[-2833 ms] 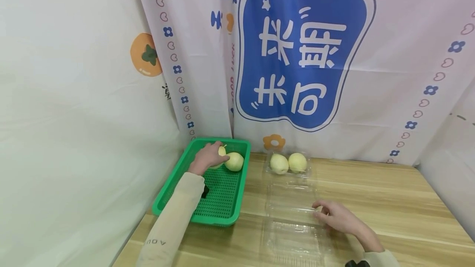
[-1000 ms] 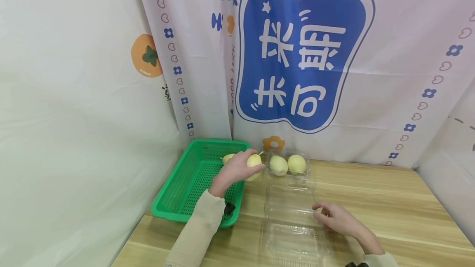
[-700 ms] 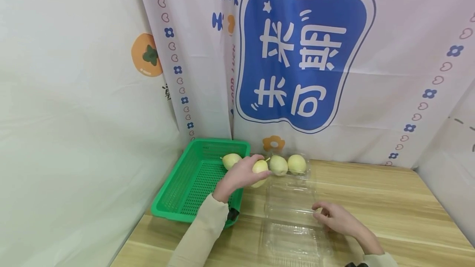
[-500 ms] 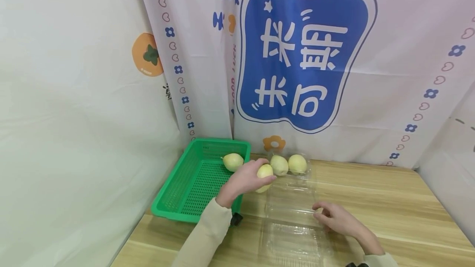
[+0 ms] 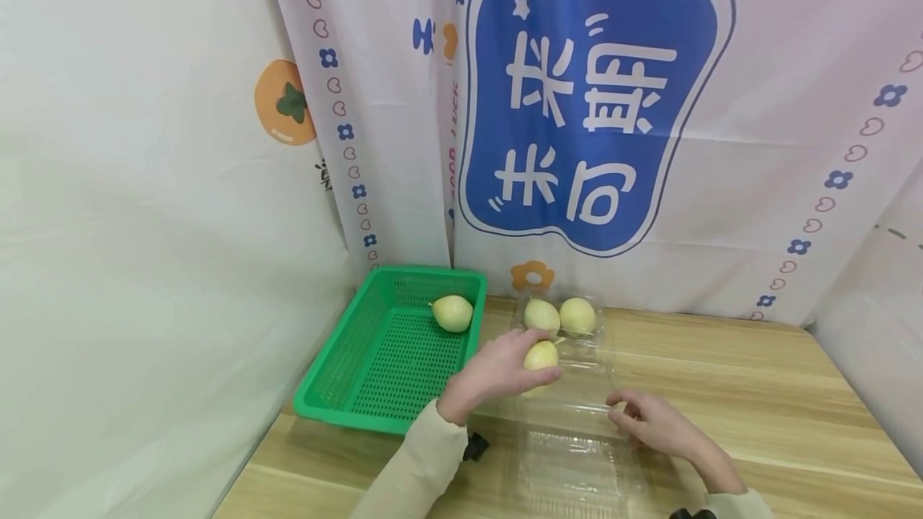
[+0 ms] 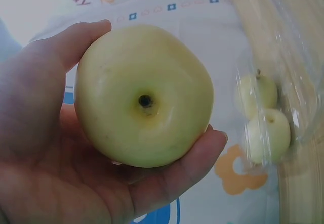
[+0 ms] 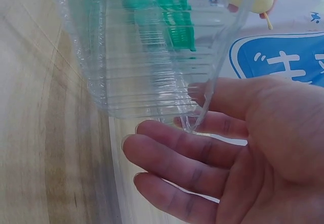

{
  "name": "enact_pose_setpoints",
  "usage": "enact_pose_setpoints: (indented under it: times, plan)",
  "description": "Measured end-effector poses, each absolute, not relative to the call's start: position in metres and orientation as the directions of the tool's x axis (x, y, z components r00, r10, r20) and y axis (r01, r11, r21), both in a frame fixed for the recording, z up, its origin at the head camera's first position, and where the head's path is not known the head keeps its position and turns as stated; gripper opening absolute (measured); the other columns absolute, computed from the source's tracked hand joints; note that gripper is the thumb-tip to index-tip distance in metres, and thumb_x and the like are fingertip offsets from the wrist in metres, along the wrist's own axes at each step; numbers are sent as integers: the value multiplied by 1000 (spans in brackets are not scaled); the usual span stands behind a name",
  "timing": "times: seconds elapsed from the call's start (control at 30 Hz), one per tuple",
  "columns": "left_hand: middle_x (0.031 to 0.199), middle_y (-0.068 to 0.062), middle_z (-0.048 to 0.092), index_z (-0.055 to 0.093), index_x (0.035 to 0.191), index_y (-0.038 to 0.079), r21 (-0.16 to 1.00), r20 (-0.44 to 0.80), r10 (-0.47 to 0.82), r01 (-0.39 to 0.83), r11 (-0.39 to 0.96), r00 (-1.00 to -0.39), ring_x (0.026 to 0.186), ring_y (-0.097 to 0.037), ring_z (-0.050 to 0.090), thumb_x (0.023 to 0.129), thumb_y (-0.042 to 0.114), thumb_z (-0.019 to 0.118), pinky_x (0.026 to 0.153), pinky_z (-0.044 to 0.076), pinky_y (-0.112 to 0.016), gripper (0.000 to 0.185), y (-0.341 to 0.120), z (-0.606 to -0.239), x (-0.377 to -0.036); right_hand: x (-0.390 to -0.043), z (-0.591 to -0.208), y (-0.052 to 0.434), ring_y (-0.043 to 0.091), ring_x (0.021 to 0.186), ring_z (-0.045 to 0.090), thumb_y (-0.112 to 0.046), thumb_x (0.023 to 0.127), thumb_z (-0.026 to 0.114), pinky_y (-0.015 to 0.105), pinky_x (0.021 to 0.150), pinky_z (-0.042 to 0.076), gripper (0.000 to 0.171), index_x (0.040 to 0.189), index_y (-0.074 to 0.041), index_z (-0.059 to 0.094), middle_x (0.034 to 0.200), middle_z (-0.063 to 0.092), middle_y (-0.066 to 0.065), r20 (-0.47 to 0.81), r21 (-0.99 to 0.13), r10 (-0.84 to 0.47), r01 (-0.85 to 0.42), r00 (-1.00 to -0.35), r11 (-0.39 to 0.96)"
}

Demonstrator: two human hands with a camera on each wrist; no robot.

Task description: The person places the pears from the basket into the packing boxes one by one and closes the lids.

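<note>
A pear sits in my left hand, over the clear clamshell box.

My left fingers and thumb curl around the pale yellow pear, its blossom end facing the wrist camera, just in front of 2 pears lying side by side at the far end of the box. My right hand pinches the near rim of the box. 1 more pear lies in the green basket to the left, on the wooden desk.
</note>
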State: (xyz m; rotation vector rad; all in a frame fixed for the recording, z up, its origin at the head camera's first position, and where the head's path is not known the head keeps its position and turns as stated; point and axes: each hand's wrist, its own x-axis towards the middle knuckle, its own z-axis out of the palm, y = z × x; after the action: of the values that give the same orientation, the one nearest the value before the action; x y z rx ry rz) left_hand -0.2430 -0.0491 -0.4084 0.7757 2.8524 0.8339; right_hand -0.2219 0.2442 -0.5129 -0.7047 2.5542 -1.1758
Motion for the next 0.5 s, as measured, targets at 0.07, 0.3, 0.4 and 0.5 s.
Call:
enact_pose_setpoints:
  times: [0.07,0.3,0.4,0.5]
  plan:
    - [115,0,63,55,136,29,529,60,494,447,721,-868,84,-8,56,87,56,64,61,44,-23,57,-46,-410,-241,-222,-514,244,9,57,61,-26,101,55,29,53,53,44,127,10,54,76,65,8,-17,-764,-521,-325,-853,557]
    - [117,4,64,56,133,28,505,71,538,495,707,-840,87,-4,56,87,59,63,64,44,-20,56,-32,-419,-233,-223,-514,244,10,57,61,-27,101,55,29,52,52,44,126,9,54,76,66,7,-20,-765,-516,-320,-856,560]
    - [123,5,63,55,134,29,485,58,558,512,709,-828,89,-3,57,87,60,63,66,44,-20,57,-25,-427,-231,-223,-515,244,9,57,61,-27,101,55,29,52,53,44,126,8,54,76,66,7,-24,-764,-511,-314,-859,564]
    - [123,6,63,56,134,29,459,41,566,519,721,-823,91,-4,57,86,62,62,67,44,-21,58,-19,-431,-227,-223,-515,245,10,56,62,-27,100,56,29,52,52,43,125,8,55,75,66,6,-23,-762,-505,-312,-863,568]
